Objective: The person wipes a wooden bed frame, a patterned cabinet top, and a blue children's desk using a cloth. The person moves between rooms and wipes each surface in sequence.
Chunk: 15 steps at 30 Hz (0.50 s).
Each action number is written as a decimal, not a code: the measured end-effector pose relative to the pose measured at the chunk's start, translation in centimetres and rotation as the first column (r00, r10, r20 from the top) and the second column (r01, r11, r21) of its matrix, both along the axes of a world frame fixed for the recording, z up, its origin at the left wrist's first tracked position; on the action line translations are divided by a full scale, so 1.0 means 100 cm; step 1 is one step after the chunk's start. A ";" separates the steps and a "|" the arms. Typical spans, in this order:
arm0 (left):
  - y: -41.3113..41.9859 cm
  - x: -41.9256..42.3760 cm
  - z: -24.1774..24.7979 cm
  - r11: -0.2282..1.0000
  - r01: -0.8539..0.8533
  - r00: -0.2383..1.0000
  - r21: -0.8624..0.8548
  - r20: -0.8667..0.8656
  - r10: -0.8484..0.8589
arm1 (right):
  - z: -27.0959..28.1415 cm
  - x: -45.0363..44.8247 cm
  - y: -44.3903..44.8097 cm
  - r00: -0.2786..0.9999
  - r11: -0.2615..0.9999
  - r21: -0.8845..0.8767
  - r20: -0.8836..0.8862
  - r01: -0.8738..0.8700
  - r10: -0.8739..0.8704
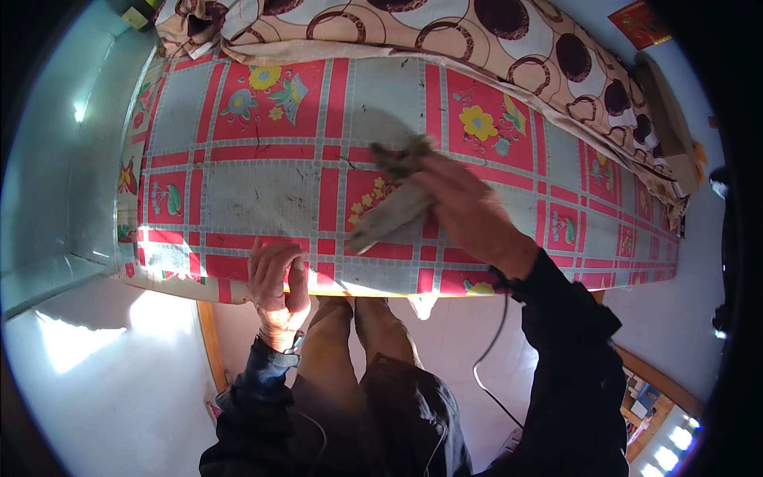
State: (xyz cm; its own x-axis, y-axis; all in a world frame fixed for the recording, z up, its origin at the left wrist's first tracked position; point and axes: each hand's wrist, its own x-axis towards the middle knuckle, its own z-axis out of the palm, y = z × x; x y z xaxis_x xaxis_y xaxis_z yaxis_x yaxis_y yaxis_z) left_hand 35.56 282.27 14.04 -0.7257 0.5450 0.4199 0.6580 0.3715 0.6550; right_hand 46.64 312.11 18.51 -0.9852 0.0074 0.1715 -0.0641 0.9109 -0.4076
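My right hand (462, 208) grips a grey rag (393, 217), blurred by motion, against a pink-and-grey checked covering with printed flowers (256, 185). The rag's crumpled end sticks out beyond my fingers and a flatter part hangs toward the front edge. Dark smudges and thread-like bits of dirt (292, 206) lie on the covering to the left of the rag. At the front edge, my left hand (278, 280) rests on the covering, thumb apart from the fingers, with nothing in it.
Bedding with brown circles (441, 36) lies along the back. A glossy pale wall (89, 149) bounds the left side. A thin cable (477, 369) hangs near my right sleeve. My legs (351, 340) are against the front edge. A cardboard piece (670, 125) stands at the right.
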 end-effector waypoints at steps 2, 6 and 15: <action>0.000 0.000 0.001 1.000 0.013 1.000 -0.002 0.024 -0.013 | 0.003 0.030 0.013 0.958 0.871 -0.398 0.118 0.287 -0.261; -0.001 0.001 0.005 1.000 0.005 0.999 -0.015 0.049 -0.004 | -0.003 0.073 0.033 0.844 0.804 -0.260 0.121 0.535 -0.523; -0.002 -0.001 0.007 0.999 0.033 0.998 0.032 0.057 -0.035 | -0.021 0.086 -0.049 0.826 0.802 0.235 -0.010 0.550 -0.563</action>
